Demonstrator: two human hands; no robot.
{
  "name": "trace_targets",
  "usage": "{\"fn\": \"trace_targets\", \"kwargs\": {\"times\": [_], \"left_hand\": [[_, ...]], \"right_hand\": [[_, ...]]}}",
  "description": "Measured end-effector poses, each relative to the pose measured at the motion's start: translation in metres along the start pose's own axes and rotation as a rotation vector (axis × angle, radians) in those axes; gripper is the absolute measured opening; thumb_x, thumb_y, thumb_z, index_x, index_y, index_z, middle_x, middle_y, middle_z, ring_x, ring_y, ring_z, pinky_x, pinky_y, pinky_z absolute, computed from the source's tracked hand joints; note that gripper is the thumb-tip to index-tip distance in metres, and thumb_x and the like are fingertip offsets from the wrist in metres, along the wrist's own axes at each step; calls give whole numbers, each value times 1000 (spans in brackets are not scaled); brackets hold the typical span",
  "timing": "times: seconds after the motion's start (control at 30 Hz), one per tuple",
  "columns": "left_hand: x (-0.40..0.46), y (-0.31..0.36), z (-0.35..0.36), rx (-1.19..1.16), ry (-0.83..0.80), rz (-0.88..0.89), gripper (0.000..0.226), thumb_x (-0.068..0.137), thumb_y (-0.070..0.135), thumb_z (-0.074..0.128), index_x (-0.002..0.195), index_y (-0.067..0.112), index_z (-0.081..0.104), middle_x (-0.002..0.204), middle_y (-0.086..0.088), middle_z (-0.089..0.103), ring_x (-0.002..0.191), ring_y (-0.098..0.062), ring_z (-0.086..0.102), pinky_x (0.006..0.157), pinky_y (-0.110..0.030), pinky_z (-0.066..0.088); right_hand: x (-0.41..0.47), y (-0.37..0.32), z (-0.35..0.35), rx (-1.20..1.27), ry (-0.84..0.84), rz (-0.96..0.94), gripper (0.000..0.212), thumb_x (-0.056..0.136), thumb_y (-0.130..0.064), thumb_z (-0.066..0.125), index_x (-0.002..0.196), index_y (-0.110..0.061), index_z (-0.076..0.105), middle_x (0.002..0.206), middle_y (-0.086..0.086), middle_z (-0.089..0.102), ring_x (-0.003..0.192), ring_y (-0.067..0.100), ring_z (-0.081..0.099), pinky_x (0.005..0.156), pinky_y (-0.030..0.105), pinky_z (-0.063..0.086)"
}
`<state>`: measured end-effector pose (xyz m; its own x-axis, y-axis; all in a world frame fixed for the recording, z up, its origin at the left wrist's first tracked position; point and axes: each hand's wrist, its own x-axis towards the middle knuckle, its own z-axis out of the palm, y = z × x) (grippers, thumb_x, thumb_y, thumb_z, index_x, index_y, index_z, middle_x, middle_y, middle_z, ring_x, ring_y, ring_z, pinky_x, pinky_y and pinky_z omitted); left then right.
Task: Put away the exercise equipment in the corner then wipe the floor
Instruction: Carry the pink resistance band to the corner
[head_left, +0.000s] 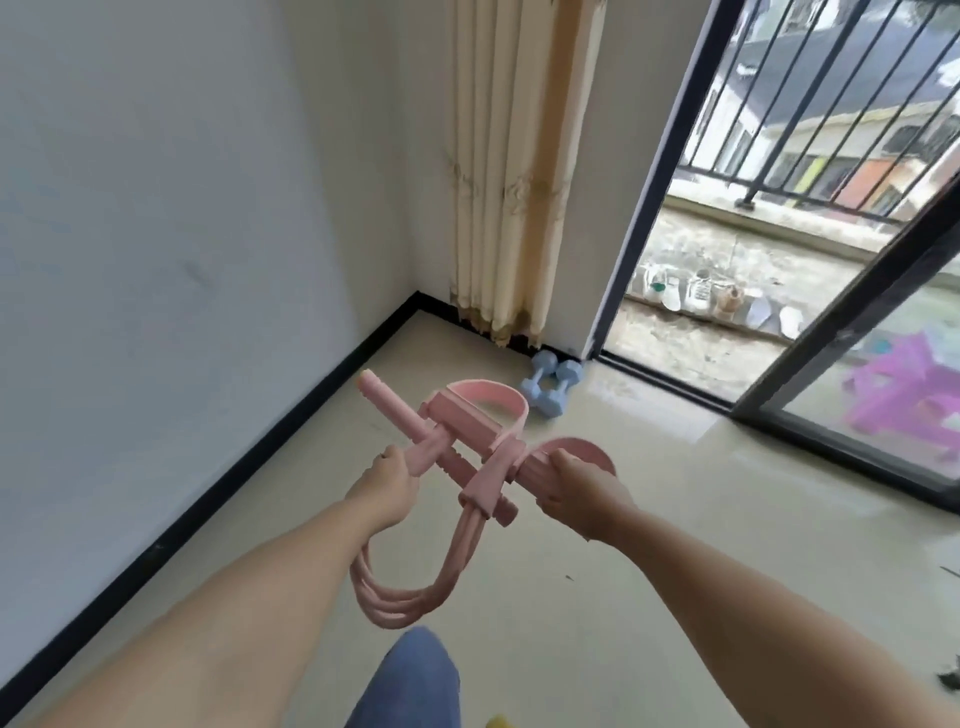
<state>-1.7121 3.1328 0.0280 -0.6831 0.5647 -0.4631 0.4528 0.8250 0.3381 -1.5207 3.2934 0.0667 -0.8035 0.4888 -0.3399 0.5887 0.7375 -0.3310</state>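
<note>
A pink pedal resistance puller hangs in the air in front of me, above the floor. My left hand grips its long handle bar. My right hand grips the foot-pedal end with its strap loop. The pink elastic tubes droop in a loop below my hands. Two light blue dumbbells lie on the floor in the corner, under the curtain and beyond the puller.
A cream curtain hangs in the corner between the white wall and the open sliding door. Shoes line the balcony. A purple plastic stool shows behind the glass. My blue-clad knee is below.
</note>
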Motion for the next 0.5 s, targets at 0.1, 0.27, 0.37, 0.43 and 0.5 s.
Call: {"fn": "trace_targets", "kwargs": {"times": [0.1,0.27,0.37,0.43,0.5], "left_hand": [[79,12,-25,10,-8,-4,34,97,24,41,122,1,37,125,-18,50,107,-34,55,84,-40,45],[211,37,-69,24,-48,20,33,98,26,41,120,1,37,122,-16,51,105,-33,56,83,-41,46],[285,54,-98,39,-74,19,32,98,26,41,120,3,38,122,-16,52,104,-32,57,83,-41,47],[325,66,-112,69,-93,0,33,98,26,41,121,2,37,124,-17,51,107,-34,56,85,-41,46],[363,75,-115,50,-104,-13,33,98,26,42,120,2,38,124,-18,50,107,-35,55,85,-41,46]], "right_hand": [[81,6,-17,9,-31,-53,40,96,-25,49,135,-23,45,128,-1,56,113,21,56,87,29,46],[221,31,-38,34,-15,102,37,90,-30,57,121,-17,41,117,4,58,93,21,57,66,27,37],[291,36,-59,75,20,167,44,86,-30,57,127,-21,42,125,2,53,107,24,54,71,31,43],[329,40,-69,68,25,217,48,86,-32,57,130,-24,41,128,2,50,112,26,51,75,33,45],[364,49,-70,77,18,261,48,87,-33,56,131,-23,40,129,2,49,115,27,49,76,33,43]]}}
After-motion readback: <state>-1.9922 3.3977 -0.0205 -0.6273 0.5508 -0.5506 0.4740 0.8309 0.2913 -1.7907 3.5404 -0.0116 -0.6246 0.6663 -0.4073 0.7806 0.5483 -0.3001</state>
